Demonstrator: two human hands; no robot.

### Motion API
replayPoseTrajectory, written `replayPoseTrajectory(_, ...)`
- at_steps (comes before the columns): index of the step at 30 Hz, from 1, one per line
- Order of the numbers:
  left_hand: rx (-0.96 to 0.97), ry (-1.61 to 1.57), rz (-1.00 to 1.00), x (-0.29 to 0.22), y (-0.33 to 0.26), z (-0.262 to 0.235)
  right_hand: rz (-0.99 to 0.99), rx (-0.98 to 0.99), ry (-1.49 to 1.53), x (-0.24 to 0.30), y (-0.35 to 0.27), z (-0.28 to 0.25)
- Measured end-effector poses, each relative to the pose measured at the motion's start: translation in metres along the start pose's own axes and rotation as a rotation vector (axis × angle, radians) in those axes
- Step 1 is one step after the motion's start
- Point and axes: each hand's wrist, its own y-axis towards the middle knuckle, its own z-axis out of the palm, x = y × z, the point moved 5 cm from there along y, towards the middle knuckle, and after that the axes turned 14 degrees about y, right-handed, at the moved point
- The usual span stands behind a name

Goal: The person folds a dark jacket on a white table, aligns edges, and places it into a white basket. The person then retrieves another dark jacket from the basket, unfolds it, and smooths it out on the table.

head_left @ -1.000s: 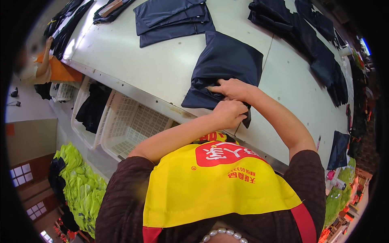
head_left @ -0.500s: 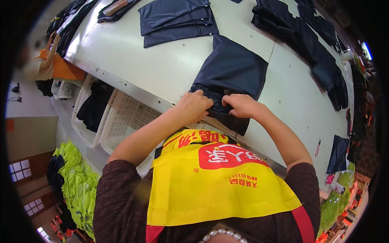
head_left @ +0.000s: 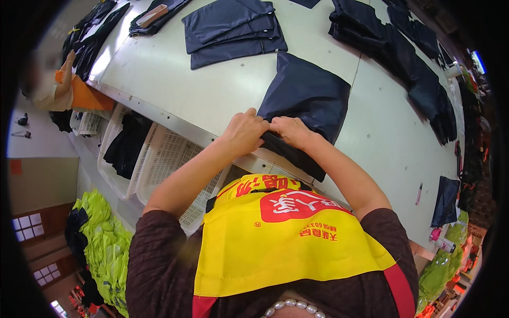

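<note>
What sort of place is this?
Probably a garment workshop: folded dark fabric lies on a large pale worktable, white plastic baskets stand beside it, one holding dark cloth, and bright yellow-green material is heaped at left.

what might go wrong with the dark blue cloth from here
The dark blue cloth could slip off the table, since its near end lies right by the edge. The left hand and right hand are close together at its near side, so layers there might bunch or crease. Its far corner lies close to the folded stack, so a push that way might disturb it.
</note>
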Motion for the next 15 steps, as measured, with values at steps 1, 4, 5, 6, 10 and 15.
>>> replayPoseTrajectory(1,0.026,-0.063,-0.004,0.000,0.002,0.006,0.007,-0.045,0.057,0.000,0.000,-0.001)
replayPoseTrajectory(4,0.180,-0.168,0.017,-0.008,0.012,0.013,-0.044,-0.266,0.354,0.004,-0.003,-0.009)
replayPoseTrajectory(5,0.284,-0.147,0.034,-0.014,0.013,0.005,-0.003,-0.279,0.413,0.004,-0.009,-0.015)
replayPoseTrajectory(6,0.387,-0.124,0.053,-0.019,0.015,0.002,0.039,-0.295,0.472,0.005,-0.019,-0.024)
replayPoseTrajectory(10,0.142,-0.269,0.265,-0.049,0.029,-0.009,0.211,-0.393,0.141,0.029,-0.079,-0.037)
replayPoseTrajectory(15,0.208,-0.455,0.171,-0.066,0.036,0.025,0.085,-0.505,0.013,0.031,-0.129,-0.034)
